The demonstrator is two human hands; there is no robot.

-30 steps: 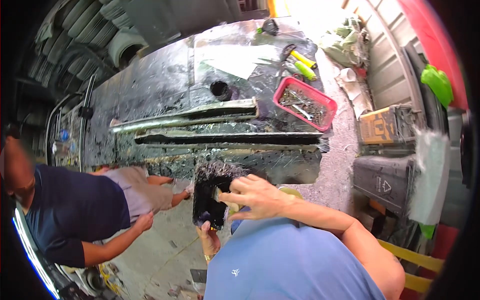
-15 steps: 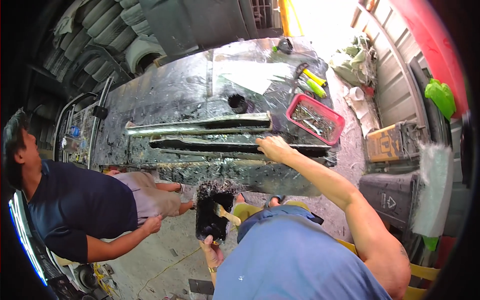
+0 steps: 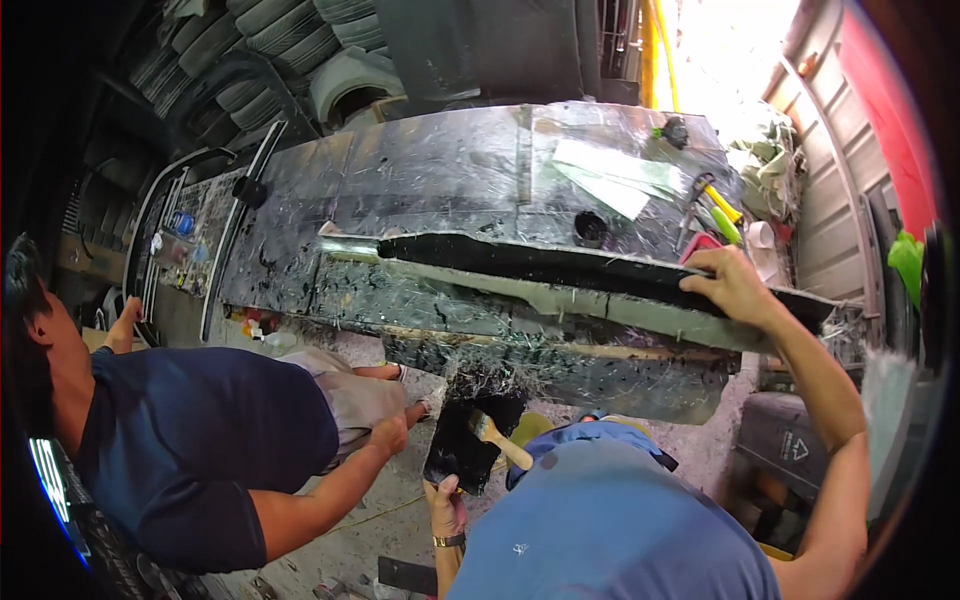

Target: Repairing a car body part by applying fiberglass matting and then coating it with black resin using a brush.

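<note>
My right hand (image 3: 728, 288) pinches the upper rim of a long, narrow trough-shaped part (image 3: 560, 275), black inside with a pale grey-green outer side. The part is tilted up above the table's near edge, its hollow facing away. Behind it the pale left end of a second long part (image 3: 348, 245) shows; the rest is hidden. Low in front of me, my left hand (image 3: 447, 508) is closed on the near edge of a black-coated rectangular tray (image 3: 455, 448). A paintbrush (image 3: 512, 450) with a wooden handle rests in the tray, its bristles toward the dark coating.
On the stained worktable (image 3: 430, 155) stand a black pot (image 3: 590, 230), white sheets (image 3: 620, 185), a yellow-handled hammer (image 3: 722, 203) and a partly hidden red bin (image 3: 703, 243). A co-worker (image 3: 200, 430) in a dark shirt stands close at left. A grey bin (image 3: 785, 440) is at right.
My right hand has raised and tilted the near trough-shaped part, which now covers most of the second part and red bin. The co-worker has come closer. My view has shifted.
</note>
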